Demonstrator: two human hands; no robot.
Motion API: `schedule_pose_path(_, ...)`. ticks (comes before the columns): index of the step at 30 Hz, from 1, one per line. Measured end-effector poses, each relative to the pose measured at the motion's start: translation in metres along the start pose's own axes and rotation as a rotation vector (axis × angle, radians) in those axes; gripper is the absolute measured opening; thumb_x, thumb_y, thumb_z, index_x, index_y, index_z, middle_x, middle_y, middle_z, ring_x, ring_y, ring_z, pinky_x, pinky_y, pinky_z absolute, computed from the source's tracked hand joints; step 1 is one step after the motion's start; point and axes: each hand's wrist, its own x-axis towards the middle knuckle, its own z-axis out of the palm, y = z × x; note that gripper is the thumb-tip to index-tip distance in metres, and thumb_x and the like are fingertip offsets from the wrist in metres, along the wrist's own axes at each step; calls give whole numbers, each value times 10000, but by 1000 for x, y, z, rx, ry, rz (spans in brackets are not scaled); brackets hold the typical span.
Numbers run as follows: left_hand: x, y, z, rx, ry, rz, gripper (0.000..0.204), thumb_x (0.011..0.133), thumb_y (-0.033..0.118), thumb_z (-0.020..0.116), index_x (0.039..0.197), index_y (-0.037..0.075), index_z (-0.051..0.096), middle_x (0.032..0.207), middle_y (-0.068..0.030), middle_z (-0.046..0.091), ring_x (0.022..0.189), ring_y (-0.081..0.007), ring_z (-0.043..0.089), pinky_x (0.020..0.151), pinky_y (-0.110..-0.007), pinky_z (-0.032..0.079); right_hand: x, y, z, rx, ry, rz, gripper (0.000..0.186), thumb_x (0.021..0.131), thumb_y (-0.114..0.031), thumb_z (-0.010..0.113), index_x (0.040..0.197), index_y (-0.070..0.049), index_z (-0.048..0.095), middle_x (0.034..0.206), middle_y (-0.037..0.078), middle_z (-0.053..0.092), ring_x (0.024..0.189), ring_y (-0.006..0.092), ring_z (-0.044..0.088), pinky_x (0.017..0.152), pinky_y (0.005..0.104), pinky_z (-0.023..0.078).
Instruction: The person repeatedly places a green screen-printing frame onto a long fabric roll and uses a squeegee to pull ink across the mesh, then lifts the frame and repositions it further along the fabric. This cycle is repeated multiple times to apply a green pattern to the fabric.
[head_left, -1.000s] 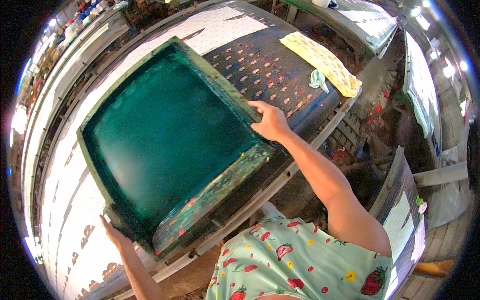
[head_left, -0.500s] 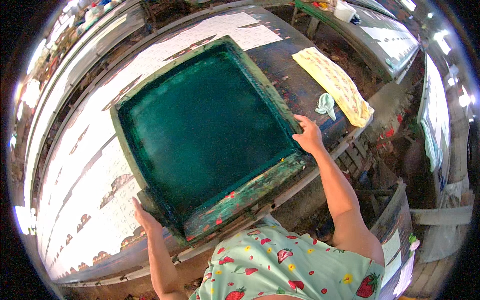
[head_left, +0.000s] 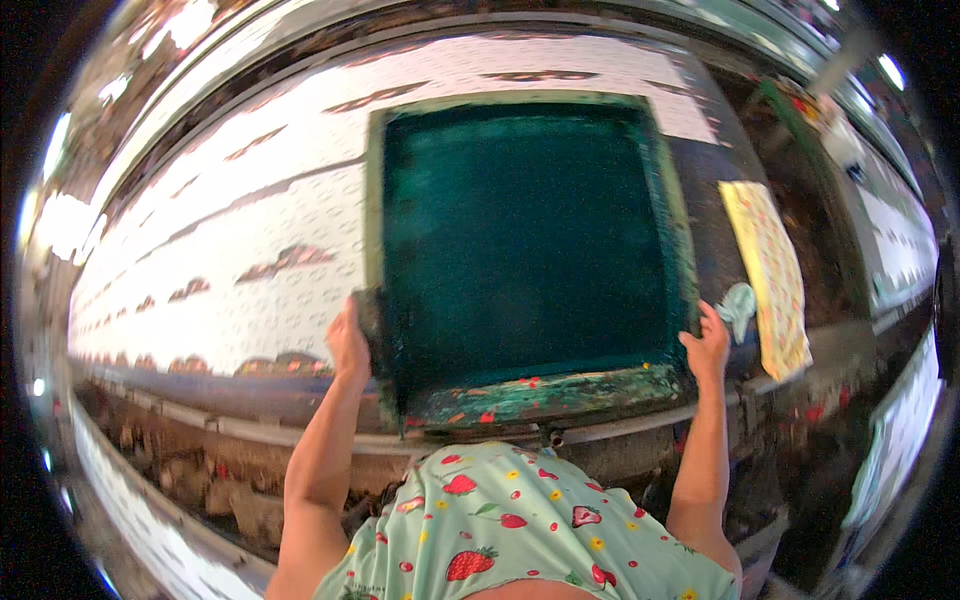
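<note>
A large square screen printing frame [head_left: 525, 245] with a dark teal mesh lies over the long table in front of me. Its wooden rim is smeared green, with red specks along the near edge. My left hand [head_left: 350, 345] grips a block on the left side of the rim, fingers wrapped against it. On the opposite side, my right hand [head_left: 708, 343] holds the right rim near its lower corner, thumb and fingers curled at the edge. White printed sheets [head_left: 300, 225] with small rows of marks spread out left of the frame and behind it.
To the right lie a folded yellow patterned cloth [head_left: 775, 275] and a crumpled pale green rag [head_left: 739, 308]. A metal rail [head_left: 250, 428] runs along the table's near edge. Another table with a white bucket [head_left: 838, 135] stands at far right.
My view has turned, so the frame, tilted before, now appears nearly square to me and further right. The cloth and rag also appear further right. Both hands remain on the frame's sides.
</note>
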Motion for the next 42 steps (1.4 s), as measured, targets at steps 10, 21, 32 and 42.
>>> schedule_pose_path(10, -7, 10, 2, 383, 25, 71, 765, 1111, 590, 614, 735, -73, 549, 653, -110, 471, 700, -219, 454, 677, -490, 380, -68, -106, 25, -615, -194, -557, 442, 951, -78, 816, 1389, -113, 772, 1569, 220, 627, 1439, 431, 597, 1212, 532, 484)
schedule_pose_path(21, -12, 15, 20, 558, 9, 18, 834, 1154, 639, 420, 951, -93, 763, 1040, -373, 742, 1061, -574, 686, 964, -630, 498, -153, -142, 108, -622, -564, -889, 476, 872, -33, 748, 1342, -104, 774, 1348, 135, 758, 1276, 364, 712, 1092, 503, 558)
schedule_pose_path(32, -3, 12, 15, 477, -18, 27, 764, 1140, 627, 468, 1144, -70, 782, 1161, -358, 770, 1167, -530, 721, 1031, -591, 530, -119, -194, 153, -764, -786, -689, 450, 910, -6, 673, 1326, -149, 769, 1200, 154, 782, 1115, 408, 748, 945, 543, 609)
schedule_pose_path(42, -5, 9, 18, 452, 3, 67, 717, 1141, 612, 509, 1216, -51, 771, 1189, -300, 782, 1153, -486, 732, 1014, -557, 544, -169, -154, 151, -653, -562, -842, 491, 894, 6, 647, 1350, -122, 775, 1228, 106, 801, 1158, 336, 747, 989, 492, 583)
